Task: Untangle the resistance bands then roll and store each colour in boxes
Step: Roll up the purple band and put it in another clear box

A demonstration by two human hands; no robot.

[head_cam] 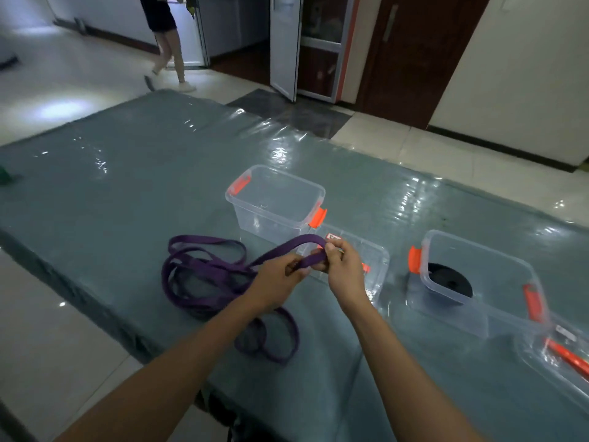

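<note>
A long purple resistance band [204, 275] lies in loose loops on the grey-green table cover [127, 173]. One folded end of it is lifted above the table, and my left hand [280, 279] and my right hand [342, 266] both pinch that end, close together. Behind my hands stands a clear plastic box [275, 202] with orange clips, with nothing in it. To the right a second clear box [478, 282] holds a rolled black band [449, 280].
A clear lid [373, 260] lies flat under my right hand, and another lid [561, 352] with an orange clip lies at the right edge. The table's near edge runs diagonally at lower left. A person walks on the tiled floor at the far back.
</note>
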